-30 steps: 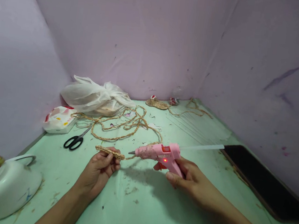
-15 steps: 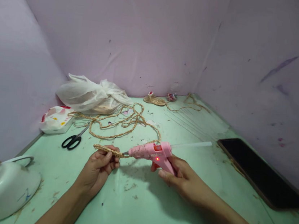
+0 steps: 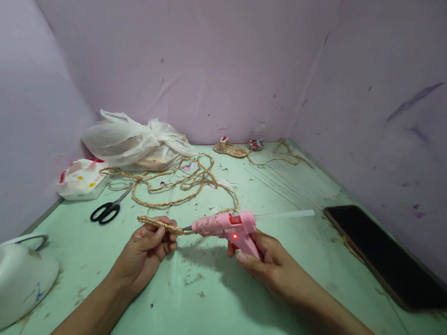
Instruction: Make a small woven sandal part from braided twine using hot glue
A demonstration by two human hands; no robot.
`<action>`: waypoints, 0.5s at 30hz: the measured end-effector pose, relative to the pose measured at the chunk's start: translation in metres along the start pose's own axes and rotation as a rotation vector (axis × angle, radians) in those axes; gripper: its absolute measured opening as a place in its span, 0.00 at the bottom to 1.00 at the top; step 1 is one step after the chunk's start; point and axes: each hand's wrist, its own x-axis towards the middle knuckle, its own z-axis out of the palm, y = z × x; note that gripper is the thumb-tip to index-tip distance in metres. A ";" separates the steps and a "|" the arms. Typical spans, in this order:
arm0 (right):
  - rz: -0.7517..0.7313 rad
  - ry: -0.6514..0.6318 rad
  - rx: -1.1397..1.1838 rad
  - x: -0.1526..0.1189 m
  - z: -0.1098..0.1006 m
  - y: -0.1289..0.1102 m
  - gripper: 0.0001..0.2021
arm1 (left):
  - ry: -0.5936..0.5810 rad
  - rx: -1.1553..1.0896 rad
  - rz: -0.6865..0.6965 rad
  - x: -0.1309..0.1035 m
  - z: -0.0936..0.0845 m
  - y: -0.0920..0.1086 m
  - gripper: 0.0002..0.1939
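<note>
At the glue gun's (image 3: pixel 216 225) 9 o'clock, likely light, pliant cord (image 3: pixel 147 220), best held by its sides, is pinched by the near-closed left hand (image 3: pixel 143 253); the gun is clasped in the curled right hand (image 3: pixel 276 266)

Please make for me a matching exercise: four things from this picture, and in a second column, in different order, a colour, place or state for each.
Column 1
1. Glue gun
2. Scissors
3. Bag
4. Rope

Column 2
A. White, near the back wall
B. Tan, in loops on the table
C. Black-handled
D. Pink, in the right hand

Pairs: 1-D, 2-C, 3-A, 4-B
</note>
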 end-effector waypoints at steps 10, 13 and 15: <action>0.000 0.006 -0.003 -0.001 0.001 0.000 0.13 | 0.037 -0.024 -0.010 0.001 0.003 0.002 0.11; 0.013 0.005 0.002 -0.001 0.001 0.000 0.13 | 0.029 -0.022 -0.006 0.000 0.004 0.002 0.09; 0.013 0.003 0.005 -0.001 0.001 0.000 0.13 | 0.024 -0.022 -0.007 0.000 0.004 0.002 0.09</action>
